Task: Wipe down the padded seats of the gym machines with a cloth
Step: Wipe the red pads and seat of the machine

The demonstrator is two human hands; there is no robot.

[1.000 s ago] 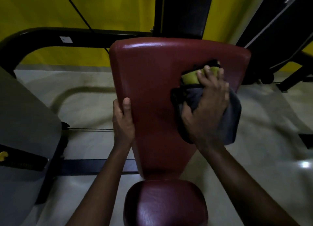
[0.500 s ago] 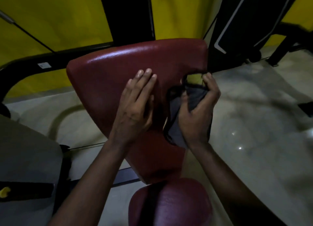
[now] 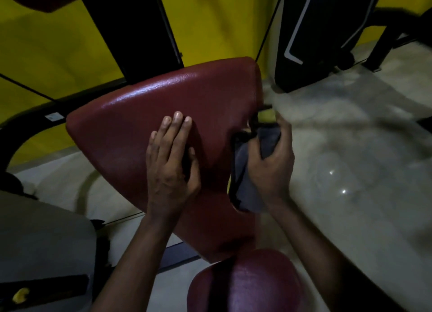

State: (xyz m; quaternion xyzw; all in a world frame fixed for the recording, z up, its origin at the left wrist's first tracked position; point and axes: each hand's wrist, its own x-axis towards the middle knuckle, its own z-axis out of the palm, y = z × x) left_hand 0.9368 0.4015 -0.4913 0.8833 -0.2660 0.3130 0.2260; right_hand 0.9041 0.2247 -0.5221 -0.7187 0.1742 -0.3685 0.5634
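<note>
Cloth [image 3: 244, 185] is sitting bunched in the right hand [image 3: 275, 169], which is gripping it at the right edge of the maroon back pad [image 3: 140, 115]. Left hand [image 3: 170, 166] is lying flat on the pad, fingers straight, bracing it. I'd be spreading the cloth flat before sweeping across, then doing the round seat pad [image 3: 252, 286] below.

The left hand [image 3: 170, 166] lies flat on the dark red, wedge-shaped vinyl back pad [image 3: 145, 115], fingers straight and close together. Just to its right, the right hand [image 3: 272, 164] grips a bunched dark grey cloth [image 3: 245, 194] at the pad's right edge — a yellow patch of the cloth peeks out above the fingertips. Below both wrists sits a rounded dark red padded seat [image 3: 252, 283]. Beyond the right hand spreads a pale glossy floor [image 3: 350, 171]; past the left hand's fingertips, a black upright post [image 3: 140, 31] stands against a yellow wall [image 3: 210, 19].
</note>
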